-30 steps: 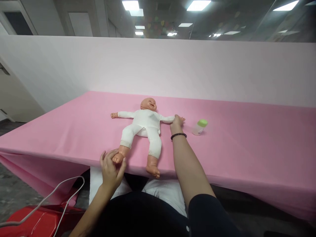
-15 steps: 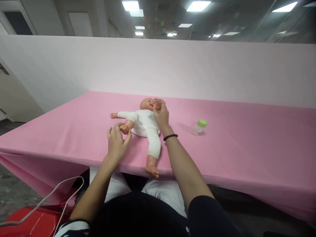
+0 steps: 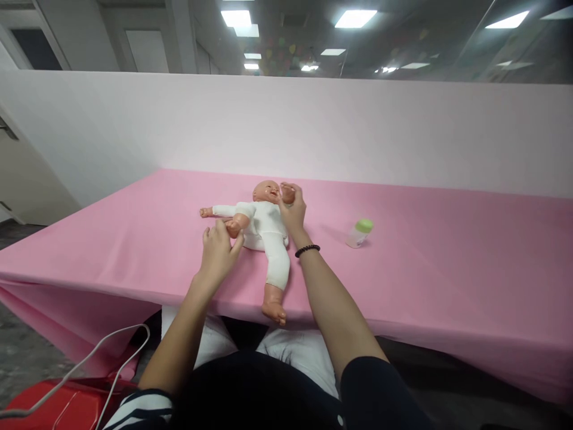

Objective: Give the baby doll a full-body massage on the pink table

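A baby doll [image 3: 270, 224] with a white cloth body lies on its back on the pink-covered table, head away from me. One leg is bent up, and my left hand [image 3: 219, 248] is closed on its foot [image 3: 236, 225]. My right hand [image 3: 293, 209] grips the doll's hand [image 3: 287, 193] beside its head. The other leg [image 3: 274, 301] lies stretched toward me, its foot at the table's front edge. On the left the doll's other arm [image 3: 219, 211] is stretched out sideways.
A small clear bottle with a green cap [image 3: 363, 227] stands tilted-looking on the pink cloth [image 3: 447, 257], right of the doll. Behind the table rises a white wall [image 3: 313, 125]. A white cable [image 3: 107, 352] hangs over a red object [image 3: 67, 406] at lower left.
My left hand has moved up and to the right, pushing the doll's bent leg closer to its body. My right hand has hardly moved.
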Tool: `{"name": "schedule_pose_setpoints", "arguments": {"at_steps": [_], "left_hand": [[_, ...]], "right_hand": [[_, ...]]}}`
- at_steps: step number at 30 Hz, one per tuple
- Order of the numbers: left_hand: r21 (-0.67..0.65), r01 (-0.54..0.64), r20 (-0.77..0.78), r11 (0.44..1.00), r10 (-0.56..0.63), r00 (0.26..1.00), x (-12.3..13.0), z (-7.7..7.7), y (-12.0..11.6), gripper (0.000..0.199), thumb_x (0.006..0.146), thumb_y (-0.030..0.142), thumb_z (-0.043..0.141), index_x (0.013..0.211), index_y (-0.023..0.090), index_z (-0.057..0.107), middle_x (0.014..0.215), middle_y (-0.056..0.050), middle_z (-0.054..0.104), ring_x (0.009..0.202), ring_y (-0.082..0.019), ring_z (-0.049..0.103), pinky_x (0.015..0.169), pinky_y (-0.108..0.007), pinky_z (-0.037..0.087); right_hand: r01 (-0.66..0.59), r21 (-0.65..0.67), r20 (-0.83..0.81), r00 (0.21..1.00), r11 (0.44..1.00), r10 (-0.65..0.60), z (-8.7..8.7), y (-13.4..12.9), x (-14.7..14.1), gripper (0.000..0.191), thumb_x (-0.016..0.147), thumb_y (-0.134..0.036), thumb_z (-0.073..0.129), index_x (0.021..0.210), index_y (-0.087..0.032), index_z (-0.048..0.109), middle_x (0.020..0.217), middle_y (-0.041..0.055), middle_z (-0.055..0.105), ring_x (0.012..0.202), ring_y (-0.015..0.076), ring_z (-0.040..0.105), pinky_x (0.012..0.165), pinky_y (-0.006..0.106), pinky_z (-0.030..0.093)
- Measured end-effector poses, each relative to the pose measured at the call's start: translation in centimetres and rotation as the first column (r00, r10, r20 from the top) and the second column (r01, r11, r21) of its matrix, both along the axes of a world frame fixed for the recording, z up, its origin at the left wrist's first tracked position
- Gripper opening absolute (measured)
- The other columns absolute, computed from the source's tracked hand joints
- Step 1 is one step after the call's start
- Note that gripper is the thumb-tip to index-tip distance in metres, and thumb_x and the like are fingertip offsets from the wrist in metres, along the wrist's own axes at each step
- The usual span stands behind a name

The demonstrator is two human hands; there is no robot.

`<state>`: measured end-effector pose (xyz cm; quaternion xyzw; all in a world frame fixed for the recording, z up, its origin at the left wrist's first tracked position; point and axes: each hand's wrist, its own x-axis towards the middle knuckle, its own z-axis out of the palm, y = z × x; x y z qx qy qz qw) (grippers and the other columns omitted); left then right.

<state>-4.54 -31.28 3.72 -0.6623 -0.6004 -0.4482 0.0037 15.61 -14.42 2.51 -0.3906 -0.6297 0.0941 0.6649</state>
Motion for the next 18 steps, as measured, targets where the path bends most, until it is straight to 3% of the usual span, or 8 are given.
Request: {"name": "schedule_pose_setpoints", "arguments": {"at_steps": [3,6,9,12,15,18], "left_hand": [[0.086,-0.016,0.065,0.996,0.010,0.998,-1.7,-0.6,-3.3,0.025,0.095,0.039,0.056,0.111,0.021,0.050,0.111,-0.014,0.067,0.106,-0.032,0.066,0.104,-0.058,0.048],[0.112,-0.052,0.088,0.992,0.042,0.995,-3.0,-2.2,-6.8,0.028,0.094,0.043,0.059,0.111,0.022,0.052,0.109,-0.013,0.067,0.105,-0.033,0.066,0.099,-0.057,0.052],[0.099,-0.053,0.092,0.994,0.044,0.995,-3.4,-4.8,-9.2,0.027,0.093,0.043,0.061,0.111,0.023,0.053,0.108,-0.012,0.068,0.103,-0.033,0.067,0.103,-0.061,0.052],[0.103,-0.034,0.092,0.994,0.024,0.995,-3.3,-7.5,-10.3,0.026,0.094,0.040,0.061,0.114,0.026,0.052,0.110,-0.011,0.070,0.106,-0.034,0.068,0.117,-0.068,0.040],[0.105,-0.023,0.111,0.994,0.011,0.994,-3.1,-9.4,-10.3,0.026,0.095,0.037,0.060,0.116,0.027,0.051,0.112,-0.009,0.071,0.110,-0.034,0.070,0.126,-0.068,0.028],[0.102,-0.039,0.148,0.994,0.023,0.989,-3.0,-9.5,-9.7,0.028,0.095,0.038,0.060,0.118,0.026,0.050,0.114,-0.010,0.070,0.115,-0.034,0.069,0.126,-0.066,0.030]], "right_hand": [[0.133,-0.066,-0.297,0.944,0.989,-0.146,0.3,0.9,1.3,0.047,0.086,-0.022,0.059,0.132,-0.022,0.049,0.144,0.0117,0.063,0.131,0.0198,0.064,0.117,0.043,0.047],[0.200,-0.190,-0.553,0.787,0.961,-0.273,-0.1,2.1,3.2,0.053,0.083,-0.017,0.060,0.134,-0.020,0.044,0.149,0.0148,0.059,0.133,0.0189,0.062,0.118,0.043,0.047],[0.152,-0.375,-0.714,0.582,0.915,-0.389,-1.1,2.5,5.0,0.056,0.081,-0.011,0.059,0.135,-0.017,0.045,0.152,0.0156,0.055,0.138,0.0173,0.060,0.117,0.037,0.048],[0.036,-0.569,-0.732,0.433,0.822,-0.526,-2.2,2.4,6.2,0.054,0.080,-0.011,0.061,0.133,-0.017,0.050,0.146,0.0166,0.060,0.135,0.0217,0.063,0.114,0.039,0.052],[-0.013,-0.628,-0.718,0.394,0.778,-0.573,-2.5,2.3,6.7,0.051,0.080,-0.014,0.062,0.130,-0.016,0.052,0.140,0.0189,0.063,0.131,0.0269,0.066,0.111,0.044,0.055],[0.039,-0.574,-0.732,0.424,0.818,-0.533,-2.0,2.4,6.5,0.052,0.080,-0.011,0.060,0.131,-0.015,0.050,0.145,0.0176,0.060,0.134,0.0217,0.064,0.113,0.037,0.053]]}}
